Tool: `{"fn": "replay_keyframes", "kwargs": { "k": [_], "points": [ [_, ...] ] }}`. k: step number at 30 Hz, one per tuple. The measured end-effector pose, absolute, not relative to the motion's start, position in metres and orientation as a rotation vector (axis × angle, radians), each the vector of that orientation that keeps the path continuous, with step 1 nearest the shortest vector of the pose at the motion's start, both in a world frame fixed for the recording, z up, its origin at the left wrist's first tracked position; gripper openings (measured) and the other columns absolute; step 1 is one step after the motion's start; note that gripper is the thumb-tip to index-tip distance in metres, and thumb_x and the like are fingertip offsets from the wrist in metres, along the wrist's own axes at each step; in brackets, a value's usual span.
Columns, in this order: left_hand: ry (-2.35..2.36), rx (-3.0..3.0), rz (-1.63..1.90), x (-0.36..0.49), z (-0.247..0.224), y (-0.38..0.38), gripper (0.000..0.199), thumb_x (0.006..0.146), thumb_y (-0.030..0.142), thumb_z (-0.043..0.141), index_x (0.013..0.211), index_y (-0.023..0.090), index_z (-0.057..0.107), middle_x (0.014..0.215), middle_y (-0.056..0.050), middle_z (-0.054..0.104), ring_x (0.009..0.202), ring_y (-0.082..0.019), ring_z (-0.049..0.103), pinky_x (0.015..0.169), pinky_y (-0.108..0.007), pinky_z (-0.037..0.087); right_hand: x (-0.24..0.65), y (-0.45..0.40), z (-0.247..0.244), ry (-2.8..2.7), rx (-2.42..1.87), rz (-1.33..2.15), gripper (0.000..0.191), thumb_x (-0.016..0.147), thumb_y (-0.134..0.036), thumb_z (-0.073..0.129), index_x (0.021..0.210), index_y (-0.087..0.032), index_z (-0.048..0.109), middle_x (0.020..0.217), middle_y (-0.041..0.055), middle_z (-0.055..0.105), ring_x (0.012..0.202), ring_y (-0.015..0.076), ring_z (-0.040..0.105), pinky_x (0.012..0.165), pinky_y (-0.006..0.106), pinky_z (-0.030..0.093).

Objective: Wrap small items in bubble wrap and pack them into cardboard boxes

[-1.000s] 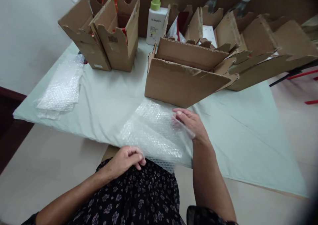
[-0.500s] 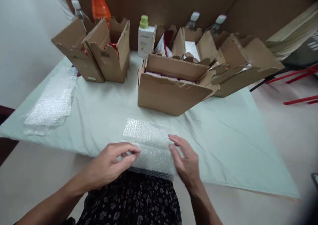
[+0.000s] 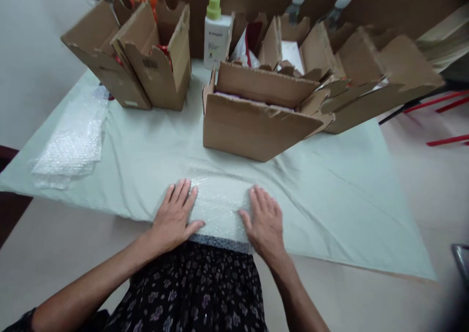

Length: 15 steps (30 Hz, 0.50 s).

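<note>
A clear sheet of bubble wrap (image 3: 220, 207) lies flat at the table's near edge, its front end hanging a little past the cloth over dark clothing. My left hand (image 3: 175, 214) is spread palm down on its left side, the thumb pointing inward across it. On the opposite side my right hand (image 3: 264, 219) rests flat, fingers pointing away from me and thumb turned inward. Neither hand grips anything. Just beyond the sheet stands a long cardboard box (image 3: 249, 126) with purplish contents barely showing inside.
A stack of bubble wrap (image 3: 73, 141) lies at the left on the pale green cloth (image 3: 348, 210). Two upright cardboard boxes (image 3: 157, 68) stand behind it. A white bottle with a green cap (image 3: 216, 41) and several more boxes (image 3: 381, 77) line the back.
Both hands have come down from above the bubble wrap and flattened onto its sides, fingers now spread. The sheet's raised fold looks flattened. The view has tilted slightly downward.
</note>
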<state>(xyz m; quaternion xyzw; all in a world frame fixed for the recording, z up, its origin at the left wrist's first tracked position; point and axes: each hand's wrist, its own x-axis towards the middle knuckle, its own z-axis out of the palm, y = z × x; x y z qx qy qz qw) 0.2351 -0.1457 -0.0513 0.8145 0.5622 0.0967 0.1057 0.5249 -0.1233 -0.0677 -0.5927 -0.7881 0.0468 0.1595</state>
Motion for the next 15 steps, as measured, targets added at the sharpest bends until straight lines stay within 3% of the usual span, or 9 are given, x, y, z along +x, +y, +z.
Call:
{"fn": "replay_keyframes", "kwargs": {
  "k": [4,8,12,15],
  "points": [
    [1.616,2.361,0.277,0.213,-0.036,-0.157,0.082,0.101,0.053,0.055,0.166,0.018,0.019,0.173,-0.020,0.022,0.161,-0.040,0.019,0.130,-0.061,0.015,0.573,-0.150,-0.056,-2.140,-1.837,0.033,0.056,0.105,-0.041,0.048,0.157,-0.018,0.044,0.155,0.0203,0.054,0.147,0.0394,0.046,0.112,0.060,0.040],
    [1.364,2.507,0.230,0.207,-0.031,-0.169,0.091,0.093,0.054,0.067,0.166,0.023,0.021,0.175,-0.017,0.017,0.161,-0.041,0.017,0.129,-0.062,0.020,0.579,-0.182,-0.047,-2.348,-1.564,0.120,0.071,0.098,-0.042,0.060,0.162,-0.021,0.035,0.161,0.0173,0.048,0.149,0.0373,0.043,0.111,0.055,0.043],
    [1.227,2.626,0.172,0.212,-0.039,-0.168,0.075,0.089,0.023,0.070,0.157,0.024,0.040,0.170,-0.016,0.033,0.158,-0.037,0.031,0.127,-0.061,0.028,0.558,-0.183,-0.050,-2.551,-1.377,0.109,0.065,0.092,-0.017,0.057,0.156,-0.023,0.047,0.162,0.0137,0.049,0.150,0.0330,0.044,0.114,0.052,0.042],
    [1.204,2.632,0.262,0.210,-0.040,-0.162,0.066,0.089,0.007,0.061,0.152,0.021,0.048,0.164,-0.015,0.045,0.154,-0.034,0.039,0.125,-0.059,0.034,0.552,-0.169,-0.048,-2.535,-1.312,0.141,0.051,0.091,-0.012,0.055,0.141,-0.022,0.063,0.157,0.0142,0.055,0.146,0.0331,0.050,0.109,0.053,0.047]
  ]
}}
